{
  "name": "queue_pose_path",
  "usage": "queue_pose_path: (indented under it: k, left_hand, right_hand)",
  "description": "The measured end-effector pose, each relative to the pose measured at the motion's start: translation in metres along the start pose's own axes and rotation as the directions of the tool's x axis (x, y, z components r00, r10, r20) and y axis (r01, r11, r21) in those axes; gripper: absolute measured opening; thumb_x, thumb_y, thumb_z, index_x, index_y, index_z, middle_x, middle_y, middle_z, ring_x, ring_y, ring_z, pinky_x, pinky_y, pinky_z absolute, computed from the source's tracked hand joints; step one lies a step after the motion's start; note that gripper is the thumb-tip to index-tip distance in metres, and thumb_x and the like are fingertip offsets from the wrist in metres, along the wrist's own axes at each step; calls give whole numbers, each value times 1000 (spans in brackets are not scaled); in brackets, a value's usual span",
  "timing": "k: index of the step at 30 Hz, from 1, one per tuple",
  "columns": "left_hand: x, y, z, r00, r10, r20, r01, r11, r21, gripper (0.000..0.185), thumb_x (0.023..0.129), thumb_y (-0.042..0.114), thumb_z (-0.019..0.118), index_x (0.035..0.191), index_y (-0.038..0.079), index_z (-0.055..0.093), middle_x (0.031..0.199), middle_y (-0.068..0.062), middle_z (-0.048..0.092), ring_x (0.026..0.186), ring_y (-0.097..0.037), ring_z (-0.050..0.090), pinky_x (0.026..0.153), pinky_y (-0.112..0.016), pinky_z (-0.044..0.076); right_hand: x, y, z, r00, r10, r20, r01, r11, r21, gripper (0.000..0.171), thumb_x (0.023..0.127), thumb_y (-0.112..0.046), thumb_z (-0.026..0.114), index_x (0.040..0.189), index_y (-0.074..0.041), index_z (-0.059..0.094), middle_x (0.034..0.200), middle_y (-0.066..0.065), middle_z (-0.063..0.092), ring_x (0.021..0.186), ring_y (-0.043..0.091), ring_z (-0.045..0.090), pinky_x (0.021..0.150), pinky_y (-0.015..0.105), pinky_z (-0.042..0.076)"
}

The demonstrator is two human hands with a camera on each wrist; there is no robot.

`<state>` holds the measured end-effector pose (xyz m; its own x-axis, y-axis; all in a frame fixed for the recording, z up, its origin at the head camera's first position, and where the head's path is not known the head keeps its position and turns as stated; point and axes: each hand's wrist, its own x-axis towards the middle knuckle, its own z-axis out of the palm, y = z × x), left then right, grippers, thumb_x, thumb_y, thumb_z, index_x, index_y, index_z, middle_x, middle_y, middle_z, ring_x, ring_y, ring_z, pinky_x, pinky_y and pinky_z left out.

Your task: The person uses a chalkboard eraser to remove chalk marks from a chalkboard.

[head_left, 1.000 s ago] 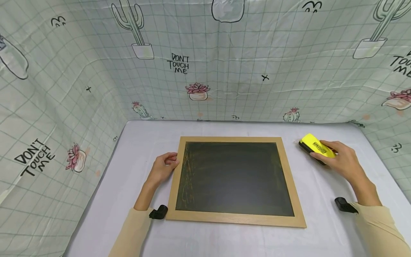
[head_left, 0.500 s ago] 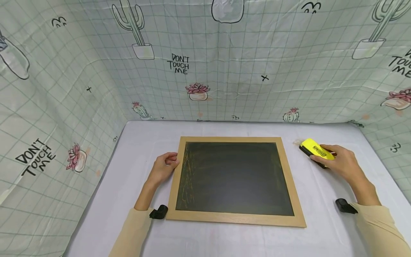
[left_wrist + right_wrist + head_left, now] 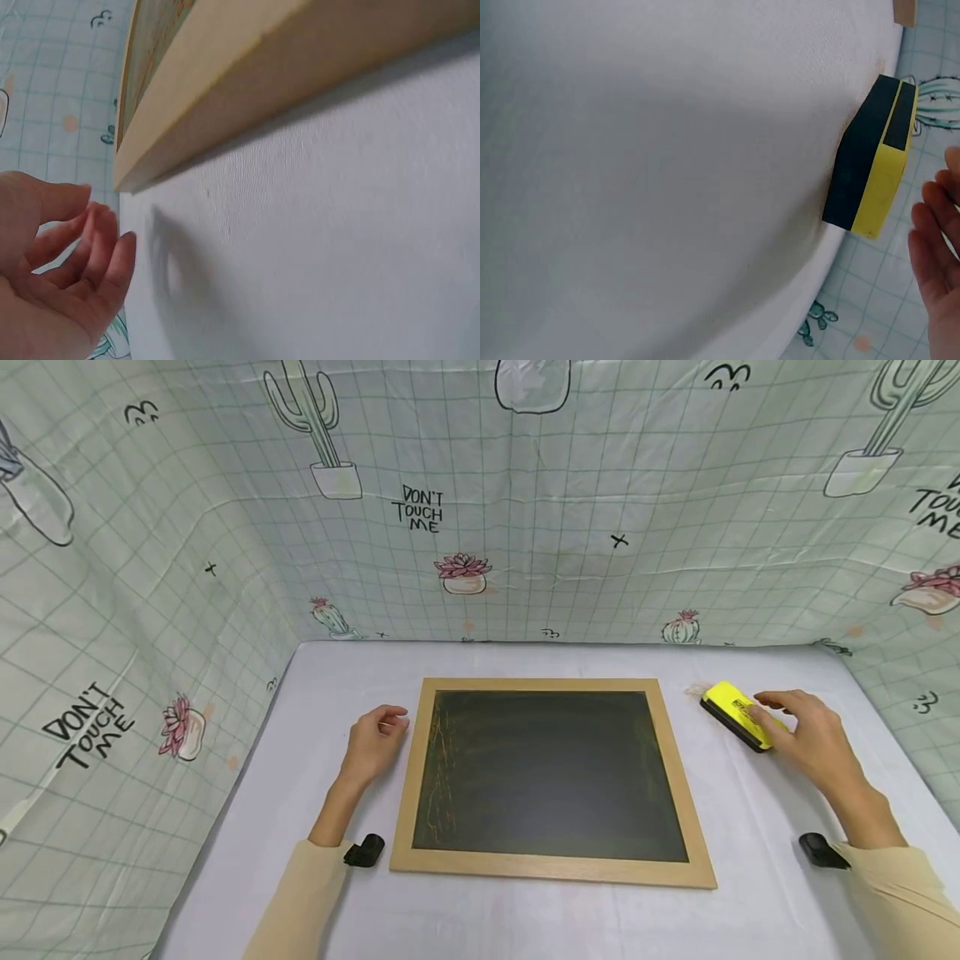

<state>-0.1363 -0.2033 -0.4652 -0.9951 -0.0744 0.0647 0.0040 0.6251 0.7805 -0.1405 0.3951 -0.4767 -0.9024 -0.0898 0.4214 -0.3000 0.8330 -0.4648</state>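
Note:
A small chalkboard (image 3: 551,777) in a pale wooden frame lies flat, with faint orange chalk streaks along its left side. Just off the frame's left edge is my left hand (image 3: 371,747), fingers loosely bent and holding nothing; the left wrist view shows a gap between those fingers and the frame. To the right of the board a yellow and black eraser (image 3: 726,697) rests on the white cloth. My right hand (image 3: 813,739) hovers beside its near end. In the right wrist view, bare cloth background separates the relaxed fingers (image 3: 930,247) from the eraser (image 3: 877,180).
A white cloth (image 3: 525,918) covers the table. Grid-patterned fabric (image 3: 562,485) with cactus drawings rises behind and at both sides. A faint brownish chalk smudge (image 3: 697,691) marks the cloth near the eraser's far end. Each wrist carries a black camera (image 3: 365,851).
My right hand has let go of the eraser and drawn back to the right. The eraser has slid slightly toward me, showing a smudge. My left hand has come off the frame.

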Motion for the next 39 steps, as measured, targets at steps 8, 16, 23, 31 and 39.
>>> queue_pose_path:
  k: [8,16,23,31,39]
  left_hand:
    - [3,-7,-11,989,102,-107,-95,993,72,11,98,3,66,100,-6,72,88,-19,68,81,-31,64,75,-36,49]
    - [2,-18,-22,950,260,-175,-224,953,202,5,92,-7,65,94,-8,69,85,-20,66,79,-35,61,74,-43,48]
    - [-2,-25,-27,917,351,-188,-264,890,373,30,89,10,79,111,-9,68,108,-27,64,100,-47,57,90,-61,42]
    - [-2,-34,-32,937,332,-108,-228,817,530,75,89,43,76,144,-3,53,147,-33,44,138,-53,34,116,-67,15]
    - [-2,-34,-35,986,167,-6,-134,813,567,88,95,55,62,161,5,31,166,-29,17,154,-46,6,120,-63,-1]
  right_hand:
    - [-4,3,-7,993,-73,-95,66,995,-71,14,86,5,74,99,7,71,95,24,69,92,37,58,80,32,34]
    - [-10,14,-17,978,-159,-137,142,982,-121,23,82,5,77,103,9,70,98,27,67,99,47,56,91,36,39]
    - [-15,27,-21,971,-225,-83,200,951,-236,74,99,-58,59,122,12,61,116,37,59,106,59,51,90,68,38]
    - [-19,34,-24,995,-72,63,90,929,-359,113,85,-88,43,145,8,42,146,41,34,131,63,30,108,73,21]
    - [-24,36,-23,967,106,230,-2,911,-412,102,91,-68,58,156,3,24,158,40,11,144,63,6,113,74,-3]
